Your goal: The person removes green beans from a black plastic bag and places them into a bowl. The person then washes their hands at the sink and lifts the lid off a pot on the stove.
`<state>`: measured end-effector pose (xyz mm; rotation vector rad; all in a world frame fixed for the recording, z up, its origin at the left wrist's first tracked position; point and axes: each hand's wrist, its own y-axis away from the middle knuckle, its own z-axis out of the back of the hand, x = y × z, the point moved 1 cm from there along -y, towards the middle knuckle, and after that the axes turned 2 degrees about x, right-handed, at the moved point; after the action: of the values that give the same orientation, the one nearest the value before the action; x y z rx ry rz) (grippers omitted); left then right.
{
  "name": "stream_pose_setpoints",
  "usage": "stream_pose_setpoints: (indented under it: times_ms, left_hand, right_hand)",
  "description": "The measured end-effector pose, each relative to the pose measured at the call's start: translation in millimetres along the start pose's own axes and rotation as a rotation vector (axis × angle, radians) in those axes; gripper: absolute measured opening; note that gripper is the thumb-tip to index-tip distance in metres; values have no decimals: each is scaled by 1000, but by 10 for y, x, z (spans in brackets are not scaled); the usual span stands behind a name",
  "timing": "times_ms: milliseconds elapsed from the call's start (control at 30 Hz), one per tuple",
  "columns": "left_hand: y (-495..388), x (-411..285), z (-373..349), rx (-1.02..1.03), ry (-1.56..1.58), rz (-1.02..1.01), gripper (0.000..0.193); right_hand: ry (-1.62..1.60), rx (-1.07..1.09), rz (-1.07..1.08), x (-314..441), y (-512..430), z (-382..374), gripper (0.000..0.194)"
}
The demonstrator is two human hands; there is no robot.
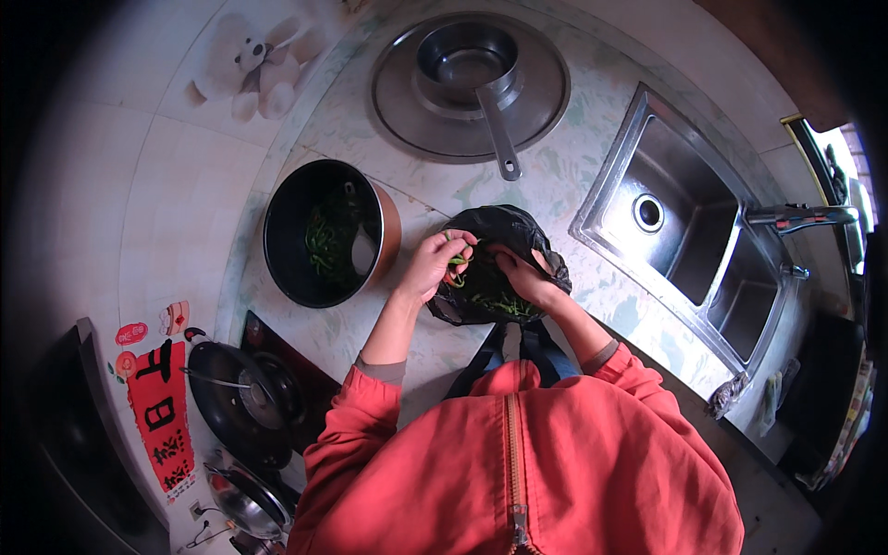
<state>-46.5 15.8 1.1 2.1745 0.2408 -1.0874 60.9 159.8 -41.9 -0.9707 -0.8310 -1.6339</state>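
A black plastic bag [510, 218] sits on the counter in front of me with its mouth open. Inside it lie thin green peppers [505, 303]. My left hand [431, 265], over the bag's left side, is closed on a few green peppers [458, 261], one with a reddish part. My right hand [525, 276] reaches into the bag from the right; its fingertips are in dark shadow, so whether they hold anything cannot be made out. Left of the bag stands a deep pot [390, 232] with an orange-brown outside and dark inside. More green peppers [320, 239] and a whitish object [363, 251] are in it.
A steel saucepan [499, 132] rests on a large round metal lid [395, 90] at the back. To the right is a double-bowl steel sink [610, 173] with a faucet [798, 216]. A black wok [222, 409] and a steel pan [243, 503] are at the lower left.
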Motion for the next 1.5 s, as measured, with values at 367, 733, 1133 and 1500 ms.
stream_pose_setpoints:
  times_ms: [367, 733, 1133, 1500]
  left_hand:
    - [70, 369, -175, -133, 349, -5, 15]
    - [57, 381, -231, -180, 243, -66, 15]
    - [124, 389, -185, -161, 108, 11, 12]
    - [114, 433, -270, -210, 49, -44, 15]
  right_hand:
    - [-644, 254, -490, 479, 188, 31, 35]
    - [-874, 147, -511, 389, 147, -62, 21]
    - [-509, 33, -422, 354, 108, -90, 26]
    - [-296, 25, -403, 386, 78, -84, 28]
